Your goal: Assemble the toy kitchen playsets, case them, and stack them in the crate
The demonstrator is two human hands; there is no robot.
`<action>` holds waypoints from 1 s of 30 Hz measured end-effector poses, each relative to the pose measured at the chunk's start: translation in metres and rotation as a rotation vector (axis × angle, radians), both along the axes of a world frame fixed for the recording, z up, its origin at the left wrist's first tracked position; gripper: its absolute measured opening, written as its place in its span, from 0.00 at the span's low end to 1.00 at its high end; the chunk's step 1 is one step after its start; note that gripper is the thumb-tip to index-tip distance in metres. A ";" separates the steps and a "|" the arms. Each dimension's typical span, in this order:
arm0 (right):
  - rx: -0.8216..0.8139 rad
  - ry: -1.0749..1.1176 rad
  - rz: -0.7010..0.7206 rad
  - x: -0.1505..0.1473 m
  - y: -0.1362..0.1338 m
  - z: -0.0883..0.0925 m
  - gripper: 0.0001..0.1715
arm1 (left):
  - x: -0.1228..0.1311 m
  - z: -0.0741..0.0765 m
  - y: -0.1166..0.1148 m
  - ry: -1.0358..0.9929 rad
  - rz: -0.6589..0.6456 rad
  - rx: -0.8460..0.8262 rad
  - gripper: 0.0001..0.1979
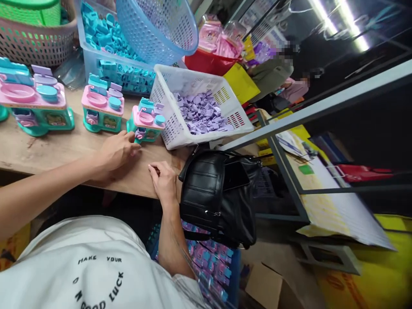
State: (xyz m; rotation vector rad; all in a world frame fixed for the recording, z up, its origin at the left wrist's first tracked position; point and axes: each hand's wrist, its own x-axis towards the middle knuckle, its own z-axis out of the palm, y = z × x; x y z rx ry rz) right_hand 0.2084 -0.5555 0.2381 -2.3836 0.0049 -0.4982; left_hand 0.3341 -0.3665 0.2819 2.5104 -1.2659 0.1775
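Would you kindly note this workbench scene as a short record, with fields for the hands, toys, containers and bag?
Left hand: fingers curled, just in front of the rightmost toy kitchen; contact unclear
Right hand: over the table, near its front edge; whether it holds anything, cannot tell
Toys: three in a row, part of another at the left edge
White basket: purple pieces
Blue bin: blue pieces
Black bag: beside the right hand

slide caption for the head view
At a wooden table, left hand beside plastic toys, right hand near a black bag.
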 end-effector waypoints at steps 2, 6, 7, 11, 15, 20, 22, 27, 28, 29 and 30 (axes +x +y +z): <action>0.042 -0.058 -0.019 0.003 0.002 0.005 0.10 | 0.000 0.000 0.007 0.031 0.044 -0.002 0.10; 0.187 -0.115 0.008 0.013 0.012 0.010 0.11 | -0.004 0.006 0.026 0.112 0.203 -0.052 0.09; 0.245 -0.106 0.045 0.016 0.017 0.011 0.11 | -0.007 0.008 0.029 0.151 0.241 -0.083 0.08; 0.435 -0.082 0.165 0.025 0.037 0.013 0.13 | -0.023 0.013 0.035 0.389 0.374 -0.226 0.10; 0.619 -0.018 0.214 0.028 0.050 0.016 0.12 | -0.038 0.010 0.033 0.666 0.419 -0.412 0.16; 0.985 0.183 0.236 0.033 0.052 0.011 0.13 | -0.044 0.009 0.032 0.847 0.433 -0.540 0.16; 1.065 0.236 0.255 0.034 0.051 0.007 0.17 | -0.044 0.009 0.032 0.852 0.446 -0.560 0.17; 0.949 0.209 0.277 0.033 0.053 0.007 0.15 | -0.046 0.007 0.034 0.778 0.448 -0.528 0.17; 0.866 0.167 0.256 0.032 0.054 0.008 0.14 | -0.047 0.006 0.034 0.748 0.440 -0.521 0.17; 0.776 0.117 0.227 0.031 0.055 0.010 0.13 | -0.047 0.005 0.034 0.711 0.433 -0.515 0.17; 0.689 0.064 0.196 0.030 0.056 0.012 0.13 | -0.048 0.003 0.033 0.669 0.427 -0.506 0.17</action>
